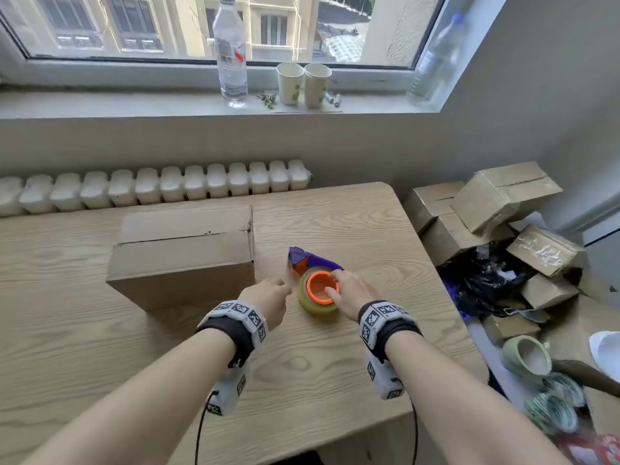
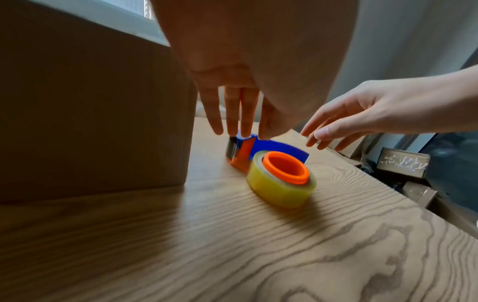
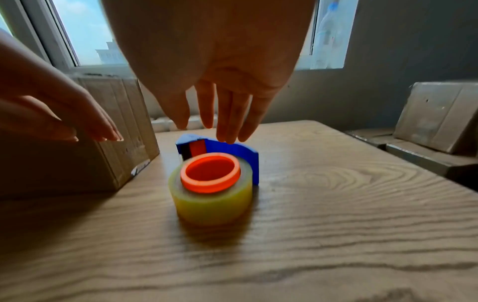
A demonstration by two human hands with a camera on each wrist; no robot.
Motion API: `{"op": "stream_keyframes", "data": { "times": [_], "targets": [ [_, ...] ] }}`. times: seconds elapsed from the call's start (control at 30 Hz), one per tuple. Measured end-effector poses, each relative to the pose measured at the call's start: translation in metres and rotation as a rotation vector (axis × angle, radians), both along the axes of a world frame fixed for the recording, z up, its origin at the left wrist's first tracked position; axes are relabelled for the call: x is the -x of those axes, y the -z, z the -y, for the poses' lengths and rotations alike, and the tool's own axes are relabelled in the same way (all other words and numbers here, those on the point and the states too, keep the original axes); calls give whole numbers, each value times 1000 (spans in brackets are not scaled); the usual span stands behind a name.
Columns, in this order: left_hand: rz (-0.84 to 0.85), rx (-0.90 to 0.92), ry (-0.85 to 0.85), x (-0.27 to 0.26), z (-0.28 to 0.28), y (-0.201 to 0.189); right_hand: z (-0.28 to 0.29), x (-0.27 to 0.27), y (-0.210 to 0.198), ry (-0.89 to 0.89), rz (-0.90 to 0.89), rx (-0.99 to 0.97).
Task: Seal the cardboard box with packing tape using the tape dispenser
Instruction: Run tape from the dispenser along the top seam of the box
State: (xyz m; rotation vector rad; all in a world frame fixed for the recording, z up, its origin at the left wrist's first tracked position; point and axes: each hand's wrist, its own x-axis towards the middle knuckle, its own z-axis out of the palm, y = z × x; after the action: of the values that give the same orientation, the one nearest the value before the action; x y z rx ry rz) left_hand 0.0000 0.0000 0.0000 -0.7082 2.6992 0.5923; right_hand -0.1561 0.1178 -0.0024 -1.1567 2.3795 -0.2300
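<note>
Wooden table (image 1: 335, 364) bears cardboard box (image 1: 183, 260) and tape dispenser (image 1: 315, 283).

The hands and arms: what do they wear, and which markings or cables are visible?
Both forearms are bare, with no sleeves. The left hand and right hand wear no gloves. Each wrist carries a black strap and a grey band of square black-and-white code tags. Under each wrist hangs a grey tagged block; a thin black cable runs down from each.

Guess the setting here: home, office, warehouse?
Probably a small office or room used for packing parcels: a wooden table under a window, a pile of taped cardboard boxes beside it, spare tape rolls at the right.
</note>
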Motion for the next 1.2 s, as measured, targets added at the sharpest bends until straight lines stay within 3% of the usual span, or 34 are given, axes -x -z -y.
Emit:
{"op": "stream_keyframes", "data": {
  "times": [0.27,0.47,0.63,0.87,1.07,1.2],
  "targets": [
    [51,-67,-133,3,-1,31,6,-2,43,-223,-60,-96],
    [39,-65,-199,0,2,30,15,-2,58,-201,-87,-116],
    [23,-22,-177,4,3,19,17,7,54,-156,41,-56],
    [29,17,-102,21,-2,-10,23,37,18,28,344,182],
    [-75,86,-156,36,18,-58,41,60,-38,213,658,420],
    [-154,106,-236,29,42,-88,61,57,-71,262,697,529]
  ]
}}
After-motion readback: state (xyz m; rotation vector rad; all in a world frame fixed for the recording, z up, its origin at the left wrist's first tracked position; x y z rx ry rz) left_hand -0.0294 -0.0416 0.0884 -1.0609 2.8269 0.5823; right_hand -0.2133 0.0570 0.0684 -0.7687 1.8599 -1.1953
